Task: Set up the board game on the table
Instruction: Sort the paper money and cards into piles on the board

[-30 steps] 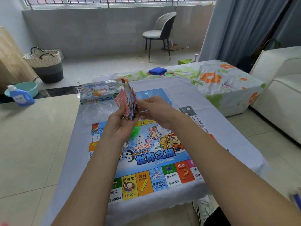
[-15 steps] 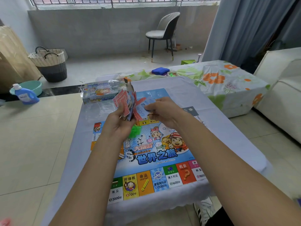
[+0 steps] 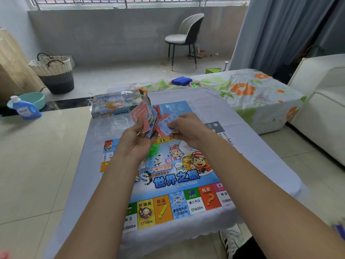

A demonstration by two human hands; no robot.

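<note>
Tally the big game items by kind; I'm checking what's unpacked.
Game board: 1
Game box: 1
Bunch of cards, held in left hand: 1
Blue card, pinched by right hand: 1
Total: 4

A low table (image 3: 248,146) is covered with a pale cloth (image 3: 80,176). A game board (image 3: 177,184) is laid flat on the cloth, reaching the near edge. At the far left corner a game box (image 3: 115,104) is set, with a sheet of clear plastic (image 3: 110,126) spread just near of it. A small green piece (image 3: 154,148) is seen on the board near its middle. The table stands on a tiled floor (image 3: 33,165).
</note>
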